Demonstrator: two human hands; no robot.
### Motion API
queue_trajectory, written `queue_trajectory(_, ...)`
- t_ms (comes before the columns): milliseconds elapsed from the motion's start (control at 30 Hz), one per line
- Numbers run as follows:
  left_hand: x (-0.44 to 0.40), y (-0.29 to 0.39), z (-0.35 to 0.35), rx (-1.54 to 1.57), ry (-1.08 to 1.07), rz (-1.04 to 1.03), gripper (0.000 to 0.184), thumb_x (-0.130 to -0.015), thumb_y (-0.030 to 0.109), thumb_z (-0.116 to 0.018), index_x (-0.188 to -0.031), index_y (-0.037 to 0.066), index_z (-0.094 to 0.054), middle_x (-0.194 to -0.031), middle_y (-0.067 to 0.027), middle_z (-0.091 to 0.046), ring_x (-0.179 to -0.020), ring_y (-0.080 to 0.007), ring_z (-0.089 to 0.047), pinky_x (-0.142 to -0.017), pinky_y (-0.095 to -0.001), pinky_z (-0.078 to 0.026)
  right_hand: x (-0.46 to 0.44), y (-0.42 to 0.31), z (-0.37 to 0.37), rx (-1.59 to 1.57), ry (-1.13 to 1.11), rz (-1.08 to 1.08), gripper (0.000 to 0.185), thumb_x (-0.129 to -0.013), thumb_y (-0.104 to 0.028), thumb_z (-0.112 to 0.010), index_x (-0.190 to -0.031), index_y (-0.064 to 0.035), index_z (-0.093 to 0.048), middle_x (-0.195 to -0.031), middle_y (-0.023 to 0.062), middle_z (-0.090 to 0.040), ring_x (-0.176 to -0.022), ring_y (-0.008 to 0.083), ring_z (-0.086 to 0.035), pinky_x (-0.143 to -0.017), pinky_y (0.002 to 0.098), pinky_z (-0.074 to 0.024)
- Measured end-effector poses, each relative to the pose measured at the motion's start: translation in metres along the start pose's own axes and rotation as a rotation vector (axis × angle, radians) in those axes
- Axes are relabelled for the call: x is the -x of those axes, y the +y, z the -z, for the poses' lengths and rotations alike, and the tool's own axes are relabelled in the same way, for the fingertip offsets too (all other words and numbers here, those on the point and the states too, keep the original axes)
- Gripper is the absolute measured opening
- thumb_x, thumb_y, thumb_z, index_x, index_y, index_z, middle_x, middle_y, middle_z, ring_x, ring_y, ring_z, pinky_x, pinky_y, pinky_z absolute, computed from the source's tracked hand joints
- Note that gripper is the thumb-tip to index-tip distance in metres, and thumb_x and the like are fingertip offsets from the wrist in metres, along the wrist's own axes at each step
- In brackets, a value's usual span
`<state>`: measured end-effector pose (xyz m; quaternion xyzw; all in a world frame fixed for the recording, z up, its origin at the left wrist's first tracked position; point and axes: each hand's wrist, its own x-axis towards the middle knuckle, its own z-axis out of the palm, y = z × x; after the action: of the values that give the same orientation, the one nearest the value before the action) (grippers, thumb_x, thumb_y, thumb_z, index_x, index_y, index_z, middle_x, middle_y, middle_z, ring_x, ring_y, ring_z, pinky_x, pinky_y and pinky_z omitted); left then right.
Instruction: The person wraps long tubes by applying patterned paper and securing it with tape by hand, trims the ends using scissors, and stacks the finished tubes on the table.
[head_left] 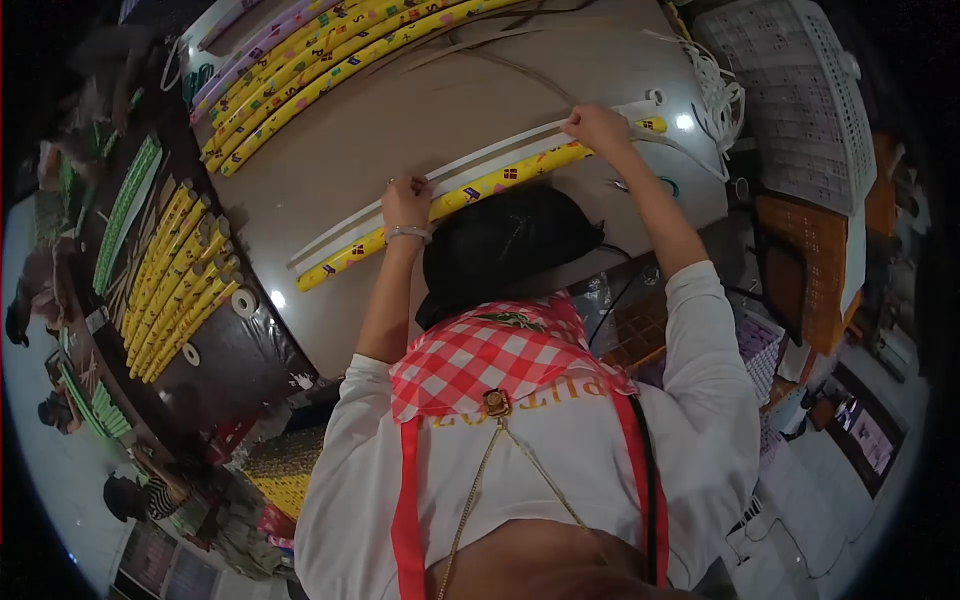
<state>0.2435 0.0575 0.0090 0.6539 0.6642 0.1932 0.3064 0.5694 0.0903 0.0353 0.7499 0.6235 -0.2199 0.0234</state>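
Observation:
A long yellow roll of patterned wrapping paper (510, 178) lies slantwise across the table before me. Along its far side runs a narrow white strip (480, 157), stretched nearly parallel to the roll. My left hand (406, 207), with a bracelet at the wrist, has its fingers closed on the strip, just over the roll. Further right, my right hand (598, 130) pinches the strip near the roll's right end. The fingertips are small in view, and the exact grip is partly hidden. A black cloth-like bundle (510, 238) sits on the near side of the roll.
Several yellow and purple rolls (330, 85) lie at the table's far left. More yellow rolls (180, 285) rest on a dark surface at left, beside a tape ring (244, 303). Tangled white strips (715, 90) hang near a white plastic basket (800, 90). Scissors (620, 184) lie at right.

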Motion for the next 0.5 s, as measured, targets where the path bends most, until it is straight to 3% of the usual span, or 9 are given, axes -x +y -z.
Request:
queue_trajectory(67, 0.001, 0.000, 0.000, 0.015, 0.011, -0.029, 0.018, -0.068, 0.018, -0.067, -0.075, 0.004, -0.059, -0.068, -0.0094, -0.062, -0.064, -0.0233, -0.061, -0.058, -0.0320, -0.048, 0.001, -0.004, 0.002, 0.087, 0.018, -0.029, 0.026, -0.069, -0.038, -0.062, -0.072, -0.0124, -0.061, -0.074, 0.0049, -0.062, -0.075, 0.0241, -0.059, -0.064, 0.0376, -0.0450)
queue_trajectory(200, 0.001, -0.002, -0.001, -0.048, 0.037, -0.083, 0.017, -0.069, 0.018, -0.068, -0.073, 0.004, -0.058, -0.067, -0.0092, -0.062, -0.062, -0.0234, -0.061, -0.056, -0.0317, -0.047, 0.008, -0.003, 0.009, 0.135, 0.082, -0.047, 0.023, -0.068, -0.036, -0.062, -0.070, -0.0131, -0.061, -0.070, 0.0052, -0.061, -0.073, 0.0248, -0.059, -0.067, 0.0392, -0.0427)
queue_trajectory(367, 0.002, 0.003, 0.000, -0.077, 0.043, -0.112, 0.015, -0.069, 0.016, -0.067, -0.072, 0.004, -0.058, -0.068, -0.0103, -0.061, -0.064, -0.0252, -0.060, -0.058, -0.0335, -0.047, 0.001, 0.018, 0.004, 0.041, 0.245, -0.010, 0.018, -0.068, -0.031, -0.062, -0.076, -0.0145, -0.060, -0.080, 0.0036, -0.058, -0.082, 0.0243, -0.056, -0.076, 0.0412, -0.0377)
queue_trajectory(500, 0.001, 0.005, 0.003, -0.056, 0.010, -0.072, 0.015, -0.068, 0.014, -0.067, -0.071, 0.003, -0.057, -0.067, -0.0116, -0.061, -0.065, -0.0270, -0.059, -0.059, -0.0345, -0.047, -0.011, 0.001, 0.020, -0.061, 0.225, -0.057, 0.019, -0.069, -0.030, -0.063, -0.081, -0.0150, -0.061, -0.088, 0.0052, -0.056, -0.092, 0.0256, -0.051, -0.084, 0.0438, -0.0309)
